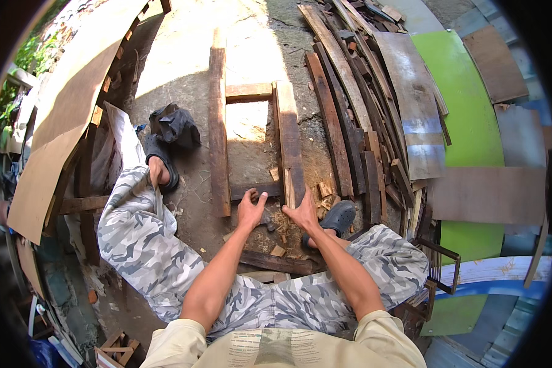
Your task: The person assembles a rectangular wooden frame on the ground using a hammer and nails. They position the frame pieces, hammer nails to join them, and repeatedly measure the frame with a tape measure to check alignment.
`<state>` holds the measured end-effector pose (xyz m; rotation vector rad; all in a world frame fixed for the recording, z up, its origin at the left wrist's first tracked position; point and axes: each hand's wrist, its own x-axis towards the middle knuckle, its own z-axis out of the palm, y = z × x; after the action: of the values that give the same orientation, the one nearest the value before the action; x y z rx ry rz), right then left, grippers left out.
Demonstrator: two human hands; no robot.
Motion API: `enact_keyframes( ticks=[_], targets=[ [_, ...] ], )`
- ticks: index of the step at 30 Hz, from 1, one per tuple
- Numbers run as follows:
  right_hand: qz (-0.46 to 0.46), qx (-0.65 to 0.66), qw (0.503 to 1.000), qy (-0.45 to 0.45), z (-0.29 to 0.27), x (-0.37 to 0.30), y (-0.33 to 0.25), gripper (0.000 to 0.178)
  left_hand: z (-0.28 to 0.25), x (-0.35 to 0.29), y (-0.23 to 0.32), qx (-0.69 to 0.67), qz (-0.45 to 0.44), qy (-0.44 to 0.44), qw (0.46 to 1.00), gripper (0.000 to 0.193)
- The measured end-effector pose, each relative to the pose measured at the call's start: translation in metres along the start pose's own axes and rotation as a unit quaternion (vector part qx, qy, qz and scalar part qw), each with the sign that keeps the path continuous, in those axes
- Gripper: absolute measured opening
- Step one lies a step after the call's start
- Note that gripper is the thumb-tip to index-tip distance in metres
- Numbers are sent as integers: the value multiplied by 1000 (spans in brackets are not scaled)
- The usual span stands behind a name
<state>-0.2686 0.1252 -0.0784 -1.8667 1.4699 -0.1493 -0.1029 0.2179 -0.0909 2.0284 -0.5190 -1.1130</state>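
Note:
A rough wooden frame lies on the ground between my legs: a long left plank [218, 129], a right plank [288, 135], a far crosspiece [248, 92] and a near crosspiece [242, 191]. My left hand [250, 211] rests with spread fingers on the near crosspiece, close to where it meets the right plank. My right hand [304, 214] grips the near end of the right plank, thumb on its left side. Small wood offcuts [325, 190] and chips lie around both hands. A dark object [267, 219] sits between the hands; I cannot tell what it is.
A stack of long planks and boards [356, 104] lies to the right, with green panels [466, 104] beyond. A large brown sheet [67, 104] leans at the left. A black bag [175, 126] sits by my left foot [159, 168]. My right foot [336, 218] is beside the offcuts.

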Motion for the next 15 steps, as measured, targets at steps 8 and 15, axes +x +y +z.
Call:
enact_keyframes(
  ticks=[8, 15],
  targets=[
    [105, -79, 991, -34, 48, 43, 50, 101, -48, 20, -84, 135, -246, 238, 930, 73],
    [100, 69, 982, -142, 41, 38, 69, 93, -42, 55, -156, -310, -323, 231, 864, 89]
  ],
)
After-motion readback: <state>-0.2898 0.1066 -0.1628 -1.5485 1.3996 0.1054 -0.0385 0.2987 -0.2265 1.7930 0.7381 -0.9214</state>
